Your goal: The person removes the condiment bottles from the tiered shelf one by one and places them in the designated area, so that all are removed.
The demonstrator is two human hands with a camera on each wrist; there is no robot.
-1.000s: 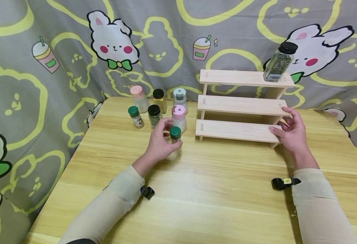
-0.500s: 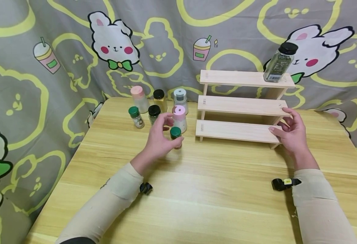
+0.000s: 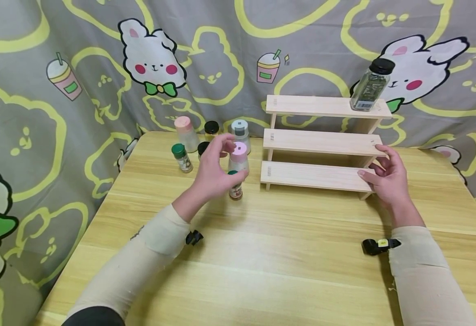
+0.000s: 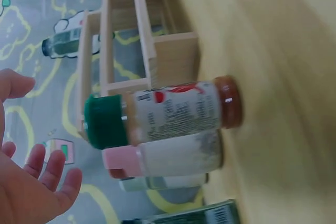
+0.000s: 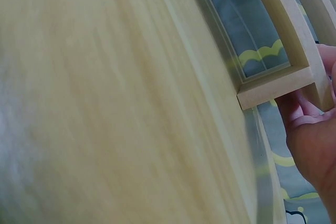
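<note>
A small spice jar [image 3: 235, 192] with a green lid stands upright on the table, its white and red label plain in the left wrist view. My left hand [image 3: 210, 174] hovers just above it, fingers spread and holding nothing; a gap shows between the hand [image 4: 31, 182] and the green lid [image 4: 107, 121]. At the right, my right hand [image 3: 392, 188] grips the end of a three-tier wooden shelf [image 3: 315, 175], thumb on the lowest tier and fingers at the middle one. On the top tier stands a tall glass jar [image 3: 369, 90] with a black lid and green herbs.
Behind the left hand stand a pink-lidded shaker [image 3: 239, 158], a grey-lidded shaker [image 3: 240, 131], another pink-topped shaker [image 3: 186, 133], a second green-lidded jar [image 3: 182, 158] and two black-lidded jars, partly hidden. A patterned curtain [image 3: 221, 54] hangs behind the table [image 3: 270, 271].
My left hand has let go of the green-lidded spice jar and risen off it, leaving it on the table. The right hand has stayed on the shelf.
</note>
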